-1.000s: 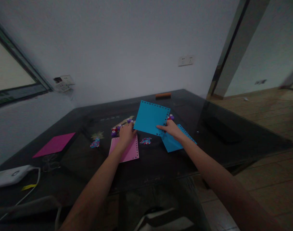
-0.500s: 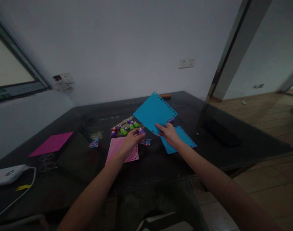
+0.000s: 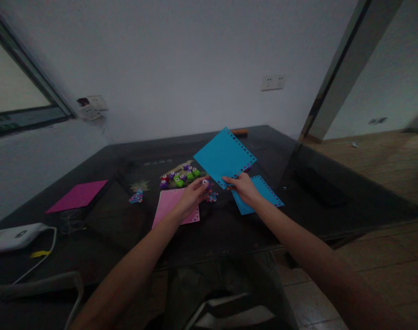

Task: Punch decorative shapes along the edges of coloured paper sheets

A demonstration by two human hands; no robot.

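Note:
My right hand (image 3: 242,187) pinches a blue sheet of paper (image 3: 222,156) by its lower corner, tilted up above the table. Small holes run along that sheet's right edge. Closed around a small purple craft punch (image 3: 205,183), with its white top showing, is my left hand (image 3: 193,194). It hovers over a pink sheet (image 3: 167,204) with punched edges. Beneath my right hand lies another blue sheet (image 3: 260,197), also holed along its edge. Several purple, green and red punches (image 3: 179,182) cluster behind the pink sheet.
Punched-out paper bits lie in one pile (image 3: 212,197) near my left hand and another (image 3: 136,197) farther left. On the dark table (image 3: 215,238) are a magenta sheet (image 3: 77,196), a white device with a cable (image 3: 16,237), and a dark flat object (image 3: 318,187) at right.
My left hand has brought the purple punch slightly closer to the held blue sheet. The whole view has shifted a little. My right hand keeps its hold on the sheet.

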